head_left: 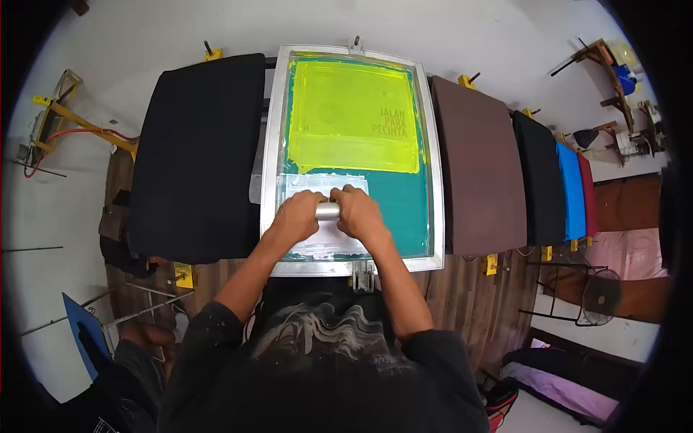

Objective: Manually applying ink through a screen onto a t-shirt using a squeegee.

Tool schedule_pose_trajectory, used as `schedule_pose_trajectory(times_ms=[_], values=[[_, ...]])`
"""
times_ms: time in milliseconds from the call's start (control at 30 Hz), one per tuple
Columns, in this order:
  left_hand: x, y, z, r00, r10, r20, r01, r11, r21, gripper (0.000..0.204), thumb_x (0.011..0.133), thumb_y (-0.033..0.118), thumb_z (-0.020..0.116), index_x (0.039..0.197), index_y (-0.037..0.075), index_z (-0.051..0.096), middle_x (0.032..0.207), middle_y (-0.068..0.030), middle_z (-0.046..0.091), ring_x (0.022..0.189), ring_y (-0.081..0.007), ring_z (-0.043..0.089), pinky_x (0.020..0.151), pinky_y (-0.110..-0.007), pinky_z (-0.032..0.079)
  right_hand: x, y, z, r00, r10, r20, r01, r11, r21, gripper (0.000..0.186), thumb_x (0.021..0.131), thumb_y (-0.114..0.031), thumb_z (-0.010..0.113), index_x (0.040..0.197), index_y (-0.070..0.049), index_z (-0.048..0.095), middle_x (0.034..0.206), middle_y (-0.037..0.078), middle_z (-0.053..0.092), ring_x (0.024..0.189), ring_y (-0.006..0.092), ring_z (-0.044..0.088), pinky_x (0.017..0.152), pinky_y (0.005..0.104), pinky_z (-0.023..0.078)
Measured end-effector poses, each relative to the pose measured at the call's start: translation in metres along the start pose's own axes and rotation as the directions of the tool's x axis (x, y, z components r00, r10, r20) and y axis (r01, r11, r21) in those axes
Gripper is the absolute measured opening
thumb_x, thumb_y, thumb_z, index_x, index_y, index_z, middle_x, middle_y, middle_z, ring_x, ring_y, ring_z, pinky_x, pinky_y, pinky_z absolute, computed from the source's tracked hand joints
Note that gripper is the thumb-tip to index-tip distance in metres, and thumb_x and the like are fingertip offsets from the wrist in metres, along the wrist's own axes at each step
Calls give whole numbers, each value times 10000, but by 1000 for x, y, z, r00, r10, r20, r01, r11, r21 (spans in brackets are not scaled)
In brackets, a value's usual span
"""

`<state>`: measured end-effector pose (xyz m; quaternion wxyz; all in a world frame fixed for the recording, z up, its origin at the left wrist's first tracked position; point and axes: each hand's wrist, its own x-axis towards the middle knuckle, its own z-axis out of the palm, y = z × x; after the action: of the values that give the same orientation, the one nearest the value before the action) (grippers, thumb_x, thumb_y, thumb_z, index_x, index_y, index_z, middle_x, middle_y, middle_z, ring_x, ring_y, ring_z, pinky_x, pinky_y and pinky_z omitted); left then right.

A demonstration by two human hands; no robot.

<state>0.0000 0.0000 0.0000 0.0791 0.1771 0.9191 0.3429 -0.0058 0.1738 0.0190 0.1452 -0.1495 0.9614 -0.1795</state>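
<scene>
My left hand (299, 214) and my right hand (356, 212) both grip a silver squeegee (328, 211) over the lower part of an aluminium-framed printing screen (437, 187). A pale white patch of what looks like ink (321, 238) lies under the squeegee on the teal mesh (397, 213). Bright yellow ink (346, 94) covers the screen's upper part, with faint lettering at its right. A metal clamp (364, 276) holds the frame's near edge.
Black fabric covers the left platen (195, 159). Brown (480, 166), black (538, 180), blue (569, 191) and red (587, 195) covered platens run rightward. Another person's bare leg (148, 335) shows at lower left. A fan (600, 296) stands at right, a yellow-armed fixture (94, 119) at upper left.
</scene>
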Motion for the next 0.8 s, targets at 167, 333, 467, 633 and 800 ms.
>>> schedule_pose_trajectory(times_ms=[167,333,467,633,800], values=[[-92,23,30,997,-5,77,11,997,-77,400,746,-56,613,1137,22,647,1096,-201,652,1006,-403,635,874,-465,523,-93,-16,38,997,-41,-62,47,995,91,461,604,3,774,1030,-67,614,1007,163,610,950,391,600,783,470,540],[-120,37,28,980,-35,197,49,996,-70,380,747,-41,611,1120,18,648,1067,-204,656,993,-417,634,881,-484,520,-123,-26,38,999,-14,39,9,992,124,443,637,-20,764,1056,-72,632,1002,162,623,954,391,614,802,467,547],[-89,38,8,974,-64,216,81,994,-68,385,733,-28,619,1106,47,680,1043,-208,666,981,-409,640,875,-476,522,-95,-24,18,999,-27,26,25,997,69,389,661,-9,731,1037,-80,659,967,162,650,913,388,642,764,482,553],[-36,16,10,995,-32,98,32,999,4,367,734,-54,617,1078,47,694,972,-222,673,930,-409,648,837,-472,527,-36,-6,15,997,-11,-71,14,999,52,332,690,5,690,1006,-94,667,947,165,656,919,378,652,759,473,552],[-72,20,31,1000,-2,8,2,999,-42,389,737,-57,609,1109,35,681,989,-214,674,921,-413,650,831,-481,524,-72,-7,31,995,-30,-93,40,993,110,289,702,-9,691,983,-71,665,951,180,632,915,387,624,746,479,553]])
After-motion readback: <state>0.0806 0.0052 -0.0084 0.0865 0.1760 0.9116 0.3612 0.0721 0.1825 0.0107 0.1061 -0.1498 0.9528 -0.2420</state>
